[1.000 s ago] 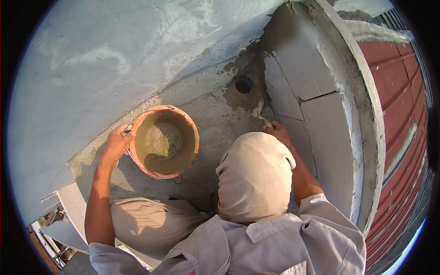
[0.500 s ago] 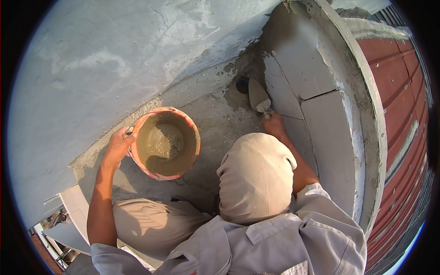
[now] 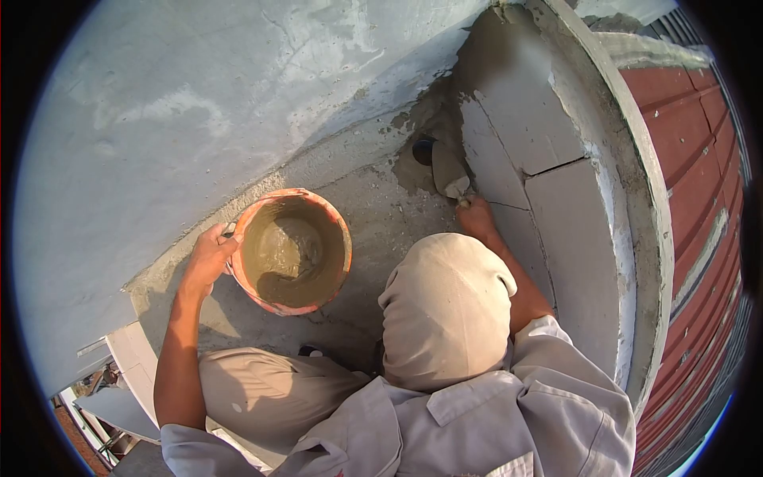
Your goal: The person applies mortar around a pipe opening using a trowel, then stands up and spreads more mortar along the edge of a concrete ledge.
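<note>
My left hand (image 3: 211,258) is closed on the rim of an orange bucket (image 3: 346,254), at its left side. Wet grey-brown mortar (image 3: 290,250) coats the inside of the bucket and lies at its bottom. Farther right, my right hand (image 3: 475,215) grips the handle of a pointed trowel (image 3: 450,173). The trowel's blade points away from me, low over the floor by the block wall, beside a dark round opening (image 3: 424,149). Damp mortar (image 3: 413,173) surrounds the opening. Most of the trowel's handle is hidden in my fingers.
A grey plastered wall (image 3: 183,119) rises on the left. Pale blocks (image 3: 572,230) line the right side, below a curved concrete ledge (image 3: 648,215). Beyond that lies a red metal roof (image 3: 699,175). My bent knee (image 3: 449,310) stands between my arms.
The view has shifted very slightly. My left hand stays on the bucket and my right hand stays on the trowel, with hardly any movement.
</note>
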`<action>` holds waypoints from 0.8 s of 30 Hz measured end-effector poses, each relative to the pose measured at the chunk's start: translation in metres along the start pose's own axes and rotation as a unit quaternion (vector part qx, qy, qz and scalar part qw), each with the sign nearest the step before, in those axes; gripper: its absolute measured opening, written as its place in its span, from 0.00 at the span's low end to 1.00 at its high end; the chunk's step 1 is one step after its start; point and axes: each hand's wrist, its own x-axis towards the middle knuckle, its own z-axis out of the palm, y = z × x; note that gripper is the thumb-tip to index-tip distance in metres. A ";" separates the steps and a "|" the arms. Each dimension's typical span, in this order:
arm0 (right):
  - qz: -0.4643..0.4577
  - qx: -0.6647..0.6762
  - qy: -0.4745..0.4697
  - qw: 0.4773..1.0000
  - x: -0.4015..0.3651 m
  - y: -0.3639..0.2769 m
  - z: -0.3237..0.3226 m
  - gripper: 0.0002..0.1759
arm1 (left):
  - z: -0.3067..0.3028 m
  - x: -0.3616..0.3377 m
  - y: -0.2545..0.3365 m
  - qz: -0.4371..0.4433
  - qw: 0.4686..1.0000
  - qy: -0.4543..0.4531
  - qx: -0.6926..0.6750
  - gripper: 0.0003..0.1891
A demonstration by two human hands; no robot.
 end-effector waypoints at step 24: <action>0.044 0.044 -0.068 0.996 0.015 -0.015 -0.013 0.23 | 0.002 0.003 -0.001 -0.003 1.000 0.003 0.007 0.44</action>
